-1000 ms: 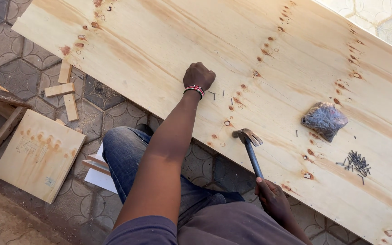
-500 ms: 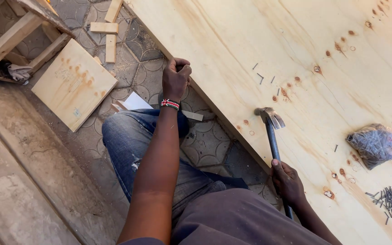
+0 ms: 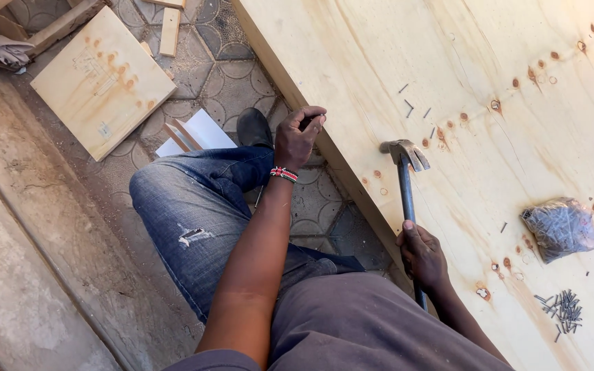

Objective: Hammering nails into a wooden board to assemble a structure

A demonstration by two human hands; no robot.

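**Hammer resting on the plywood sheet**

The left hand point(image 3: 298, 136) is curled at the edge of the plywood sheet point(image 3: 517, 124), fingers pinched together on something too small to tell. The right hand point(image 3: 422, 255) is clamped on the claw hammer point(image 3: 405, 180), head resting on the sheet. Further right lie a bag of nails point(image 3: 559, 228) and loose nails point(image 3: 562, 309).

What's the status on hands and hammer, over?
Right hand shut on hammer, head resting on plywood sheet. Left hand curled at sheet edge. Loose nails beside.
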